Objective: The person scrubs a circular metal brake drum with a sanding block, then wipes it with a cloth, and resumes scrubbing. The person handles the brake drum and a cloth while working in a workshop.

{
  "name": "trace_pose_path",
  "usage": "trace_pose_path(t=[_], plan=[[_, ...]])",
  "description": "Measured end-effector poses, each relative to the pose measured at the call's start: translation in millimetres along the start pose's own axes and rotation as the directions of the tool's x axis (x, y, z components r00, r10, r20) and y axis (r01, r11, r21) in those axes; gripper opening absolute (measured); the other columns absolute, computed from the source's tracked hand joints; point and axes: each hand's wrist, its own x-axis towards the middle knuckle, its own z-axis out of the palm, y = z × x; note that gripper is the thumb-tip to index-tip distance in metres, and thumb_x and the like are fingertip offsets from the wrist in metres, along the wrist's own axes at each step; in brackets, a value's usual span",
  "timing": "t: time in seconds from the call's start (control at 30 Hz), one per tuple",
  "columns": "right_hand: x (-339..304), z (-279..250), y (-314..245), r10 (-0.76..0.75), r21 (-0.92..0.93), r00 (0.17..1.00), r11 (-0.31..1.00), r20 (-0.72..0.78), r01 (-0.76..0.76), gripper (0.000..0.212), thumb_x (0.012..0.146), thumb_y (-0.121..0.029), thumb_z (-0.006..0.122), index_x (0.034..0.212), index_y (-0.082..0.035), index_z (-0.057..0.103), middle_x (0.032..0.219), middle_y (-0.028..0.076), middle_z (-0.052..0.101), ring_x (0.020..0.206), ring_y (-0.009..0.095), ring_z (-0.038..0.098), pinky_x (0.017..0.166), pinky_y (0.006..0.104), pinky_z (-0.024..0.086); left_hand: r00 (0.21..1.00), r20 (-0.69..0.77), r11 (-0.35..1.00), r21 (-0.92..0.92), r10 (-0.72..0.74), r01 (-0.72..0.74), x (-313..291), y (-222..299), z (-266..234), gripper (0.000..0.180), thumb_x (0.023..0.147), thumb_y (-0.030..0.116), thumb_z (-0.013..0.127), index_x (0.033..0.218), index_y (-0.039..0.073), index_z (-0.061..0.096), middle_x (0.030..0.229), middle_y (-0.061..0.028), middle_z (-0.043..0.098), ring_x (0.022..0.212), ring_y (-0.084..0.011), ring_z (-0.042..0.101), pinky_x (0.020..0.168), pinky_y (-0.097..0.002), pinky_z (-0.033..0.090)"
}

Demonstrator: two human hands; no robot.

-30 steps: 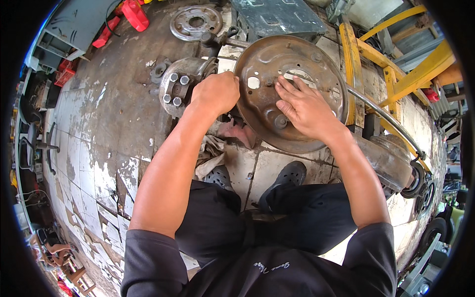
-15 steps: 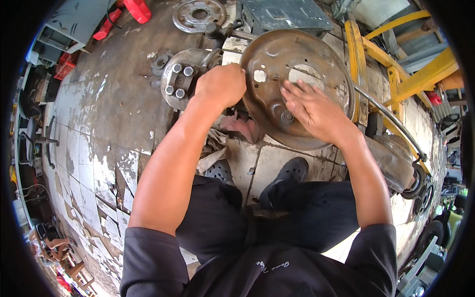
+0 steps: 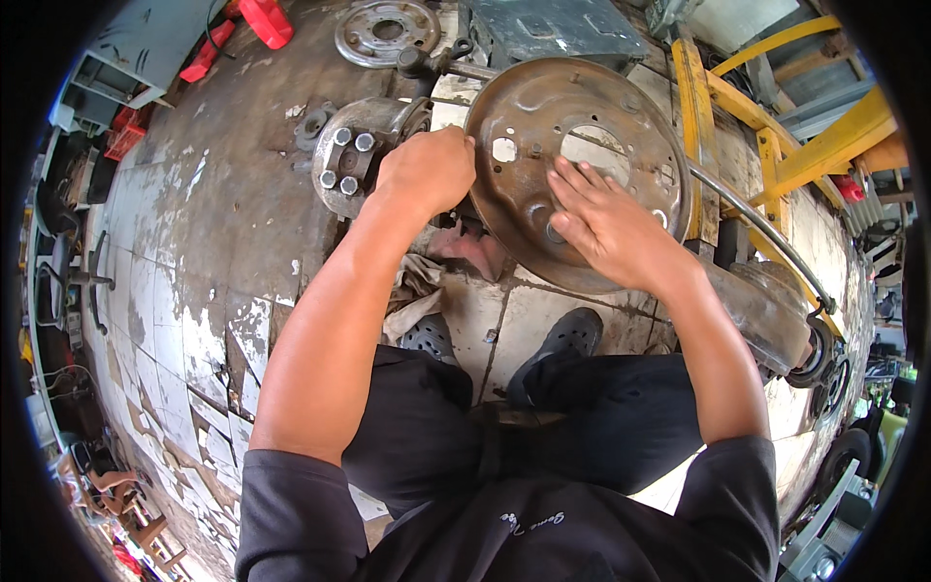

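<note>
A round, rusty brake backing plate with several holes stands tilted in front of me. At its left rim my left hand is closed, its curled fingers partly hidden on the far side. My right hand lies over the plate's lower right face with its fingers stretched out, touching it beside the large central opening. Left of my left hand is a metal hub part with several bright bolt heads. Behind the plate shows an axle housing, low on the right.
A ring-shaped metal disc lies at the back, beside a dark metal box. Yellow stand frames rise on the right, near a long rod. Rags lie by my left foot on the cracked tiled floor.
My right hand has shifted slightly on the plate's face. The whole view has moved a little; my left hand remains at the rim.
</note>
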Motion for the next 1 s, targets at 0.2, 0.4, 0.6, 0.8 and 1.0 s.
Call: trace_pose_path(t=[0.2, 0.4, 0.6, 0.8, 1.0], plan=[[15, 9, 1, -0.002, -0.040, 0.996, 0.999, -0.093, -0.002, 0.071, 0.105, -0.056, 0.031, 0.150, -0.002, 0.040, 0.161, 0.017, 0.031, 0.149, 0.038, 0.027, 0.122, 0.0478, 0.024, 1.000, 0.022, 1.000, 0.014, 0.000, 0.000, 0, 2, -3, 0.043, 0.105, 0.033, 0.037, 0.109, 0.000, 0.064, 0.109, -0.0261, 0.068, 0.106, -0.0439, 0.063, 0.093, -0.0531, 0.048], [-12, -7, 7, -0.031, 0.003, 0.998, 1.000, 0.059, 0.031, 0.071, 0.104, -0.056, 0.033, 0.151, -0.003, 0.040, 0.161, 0.016, 0.031, 0.149, 0.037, 0.027, 0.122, 0.0478, 0.025, 0.999, 0.001, 0.999, 0.009, 0.042, -0.042, 0, -1, 1, 0.043, 0.105, 0.032, 0.037, 0.106, -0.001, 0.065, 0.109, -0.0264, 0.068, 0.105, -0.0443, 0.064, 0.093, -0.0532, 0.049], [7, 2, 5, -0.042, 0.014, 0.999, 0.999, -0.032, 0.042, 0.070, 0.105, -0.056, 0.032, 0.152, -0.005, 0.040, 0.162, 0.014, 0.031, 0.150, 0.035, 0.025, 0.123, 0.0474, 0.022, 1.000, 0.028, 1.000, 0.023, -0.014, 0.014, 1, 2, -3, 0.042, 0.104, 0.032, 0.038, 0.113, 0.002, 0.067, 0.114, -0.0236, 0.069, 0.109, -0.0413, 0.065, 0.095, -0.0510, 0.050], [-8, -9, 8, -0.018, 0.032, 0.998, 0.999, 0.053, 0.017, 0.069, 0.105, -0.056, 0.032, 0.152, -0.005, 0.040, 0.162, 0.014, 0.030, 0.151, 0.033, 0.024, 0.123, 0.0472, 0.021, 1.000, -0.002, 1.000, 0.007, -0.001, 0.001, 3, -1, 0, 0.044, 0.104, 0.034, 0.038, 0.110, -0.001, 0.064, 0.111, -0.0266, 0.068, 0.107, -0.0446, 0.063, 0.094, -0.0533, 0.048], [-6, -8, 11, -0.063, 0.020, 0.996, 0.998, 0.062, 0.062, 0.070, 0.105, -0.056, 0.031, 0.152, -0.006, 0.040, 0.162, 0.012, 0.030, 0.151, 0.031, 0.024, 0.124, 0.0470, 0.019, 1.000, 0.006, 1.000, -0.020, -0.004, 0.004, -2, -1, -1, 0.043, 0.104, 0.033, 0.038, 0.111, 0.000, 0.064, 0.111, -0.0264, 0.068, 0.107, -0.0446, 0.063, 0.093, -0.0532, 0.048]])
